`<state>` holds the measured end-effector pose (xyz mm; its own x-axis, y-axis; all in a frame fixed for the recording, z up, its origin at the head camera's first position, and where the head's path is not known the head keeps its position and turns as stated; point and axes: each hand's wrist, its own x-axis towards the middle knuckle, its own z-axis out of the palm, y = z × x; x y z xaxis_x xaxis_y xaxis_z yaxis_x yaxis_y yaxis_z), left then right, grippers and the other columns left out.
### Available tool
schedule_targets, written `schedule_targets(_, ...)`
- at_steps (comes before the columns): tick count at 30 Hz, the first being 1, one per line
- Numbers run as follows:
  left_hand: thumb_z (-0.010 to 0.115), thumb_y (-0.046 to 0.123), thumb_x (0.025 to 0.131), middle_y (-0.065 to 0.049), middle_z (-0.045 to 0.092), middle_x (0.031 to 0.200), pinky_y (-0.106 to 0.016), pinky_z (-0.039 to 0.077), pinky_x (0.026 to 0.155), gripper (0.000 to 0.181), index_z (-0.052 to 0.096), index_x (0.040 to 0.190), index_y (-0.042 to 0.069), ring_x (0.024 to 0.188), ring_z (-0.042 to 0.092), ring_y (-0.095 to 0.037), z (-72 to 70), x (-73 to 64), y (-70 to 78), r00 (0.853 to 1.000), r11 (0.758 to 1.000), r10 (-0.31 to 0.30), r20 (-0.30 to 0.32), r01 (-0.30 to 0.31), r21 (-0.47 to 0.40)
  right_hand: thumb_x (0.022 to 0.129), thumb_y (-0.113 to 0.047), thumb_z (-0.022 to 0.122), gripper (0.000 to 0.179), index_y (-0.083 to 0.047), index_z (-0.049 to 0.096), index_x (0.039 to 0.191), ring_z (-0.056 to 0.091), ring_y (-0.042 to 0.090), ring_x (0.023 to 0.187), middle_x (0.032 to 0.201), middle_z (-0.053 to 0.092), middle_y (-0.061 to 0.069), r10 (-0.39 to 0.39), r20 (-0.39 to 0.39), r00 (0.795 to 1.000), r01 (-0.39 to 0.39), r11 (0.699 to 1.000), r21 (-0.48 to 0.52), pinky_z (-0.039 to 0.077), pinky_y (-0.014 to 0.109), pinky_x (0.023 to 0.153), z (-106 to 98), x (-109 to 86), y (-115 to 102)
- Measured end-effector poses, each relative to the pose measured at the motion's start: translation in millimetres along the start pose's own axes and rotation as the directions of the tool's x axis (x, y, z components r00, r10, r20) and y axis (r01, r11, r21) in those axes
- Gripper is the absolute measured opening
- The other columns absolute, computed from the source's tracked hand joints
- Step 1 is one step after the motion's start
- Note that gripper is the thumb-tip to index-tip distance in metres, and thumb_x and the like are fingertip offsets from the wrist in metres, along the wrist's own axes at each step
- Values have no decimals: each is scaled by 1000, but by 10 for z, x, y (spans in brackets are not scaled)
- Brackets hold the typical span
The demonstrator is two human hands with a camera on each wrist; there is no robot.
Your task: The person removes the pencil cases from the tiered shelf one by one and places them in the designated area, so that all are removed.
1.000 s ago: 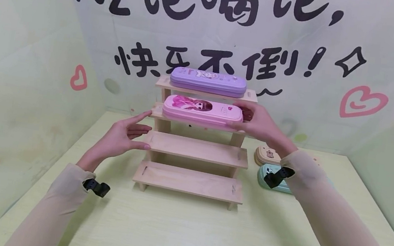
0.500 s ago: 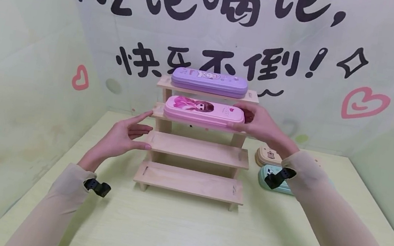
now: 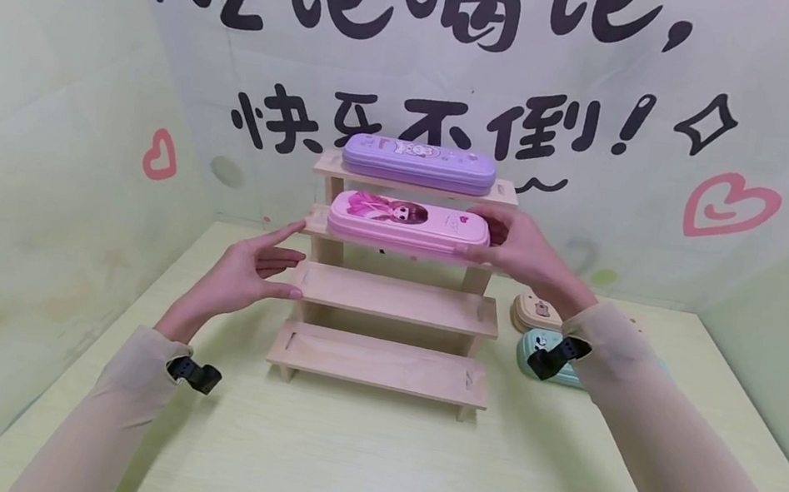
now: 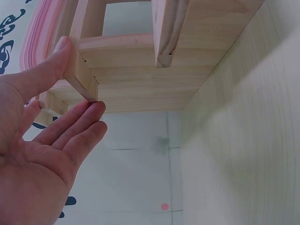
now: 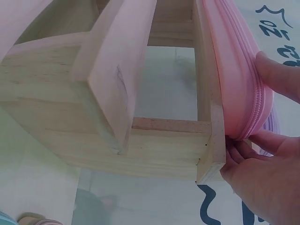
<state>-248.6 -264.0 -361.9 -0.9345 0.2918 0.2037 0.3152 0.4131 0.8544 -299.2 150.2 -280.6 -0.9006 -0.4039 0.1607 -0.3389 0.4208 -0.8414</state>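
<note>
A pink pencil case [image 3: 405, 224] with a doll picture lies on the second tier from the top of a wooden step shelf [image 3: 398, 297]. My right hand [image 3: 523, 247] grips its right end, thumb on the front side and other fingers around the end and back, as the right wrist view also shows. At the shelf's left side, my left hand [image 3: 235, 274] touches the tier ends with fingers extended. In the left wrist view, the thumb and fingertips of that hand [image 4: 51, 145] meet a board's end. A purple pencil case [image 3: 417, 163] sits on the top tier.
On the table [image 3: 363, 469], right of the shelf, lie a beige pencil case [image 3: 532, 314] and a mint-green pencil case [image 3: 537, 363], both partly behind my right forearm. A printed cloth backdrop [image 3: 463, 79] stands close behind the shelf.
</note>
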Motion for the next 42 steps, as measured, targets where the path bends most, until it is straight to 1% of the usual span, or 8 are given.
schedule_targets(4, 93, 8, 82, -18, 64, 141, -39, 50, 112, 102, 39, 164, 35, 132, 62, -31, 4, 4, -6, 1000, 1000, -1, 0, 1, 5, 88, -6, 83, 62, -1, 60, 145, 61, 27, 111, 129, 66, 17, -11, -20, 1000, 11, 1000, 18, 54, 27, 96, 19, -15, 30)
schedule_targets(9, 93, 9, 82, -17, 64, 141, -34, 50, 111, 102, 39, 164, 36, 131, 62, -30, 4, 7, -12, 1000, 1000, -1, -2, 1, 13, 89, -10, 84, 67, -3, 57, 149, 61, 28, 114, 135, 64, 16, -19, -54, 998, 19, 1000, 10, 54, 26, 97, 30, -44, 54)
schedule_targets(13, 93, 9, 82, -18, 64, 141, -35, 50, 111, 102, 39, 164, 36, 131, 62, -30, 0, 8, -11, 1000, 1000, 1, -3, -1, 14, 90, -11, 83, 69, -2, 54, 151, 60, 29, 116, 139, 62, 17, -21, -63, 998, 22, 1000, 19, 54, 25, 97, 17, -86, 42)
schedule_targets(20, 93, 9, 82, -17, 64, 141, -39, 50, 112, 102, 39, 164, 36, 131, 62, -31, 1, 16, -7, 1000, 1000, 1, -2, -1, 22, 90, -9, 83, 70, -1, 53, 152, 59, 28, 117, 141, 60, 17, -31, -75, 997, 33, 999, 24, 54, 23, 95, -22, -206, 35)
schedule_targets(30, 93, 11, 82, -19, 63, 142, -37, 50, 112, 101, 39, 164, 38, 131, 62, -31, -2, 19, -27, 1000, 1000, -3, -4, 3, 26, 89, -12, 85, 69, -2, 54, 150, 58, 28, 125, 144, 59, 14, -44, -94, 995, 47, 999, 25, 50, 31, 109, -70, -395, 70)
schedule_targets(33, 93, 11, 82, -19, 63, 142, -37, 49, 112, 102, 39, 164, 37, 131, 62, -31, -3, 18, -22, 1000, 1000, -5, -6, 6, 28, 90, -14, 85, 69, -2, 54, 151, 57, 28, 126, 144, 59, 13, -56, -87, 995, 58, 998, 21, 49, 32, 110, -83, -465, 78)
schedule_targets(38, 93, 10, 82, -19, 63, 141, -38, 50, 112, 102, 39, 164, 36, 131, 62, -32, -2, 11, -9, 1000, 1000, -3, -6, 3, 25, 90, -12, 85, 68, -3, 55, 150, 57, 27, 127, 143, 60, 12, -79, -80, 994, 81, 996, 25, 48, 27, 109, -87, -575, 91)
schedule_targets(42, 93, 9, 82, -20, 63, 142, -38, 50, 111, 102, 39, 164, 35, 131, 62, -32, 0, 8, -4, 1000, 1000, 3, -3, -3, 15, 89, -14, 86, 68, -5, 56, 150, 57, 26, 127, 142, 61, 10, -84, -86, 993, 85, 996, 8, 48, 29, 110, -90, -652, 110)
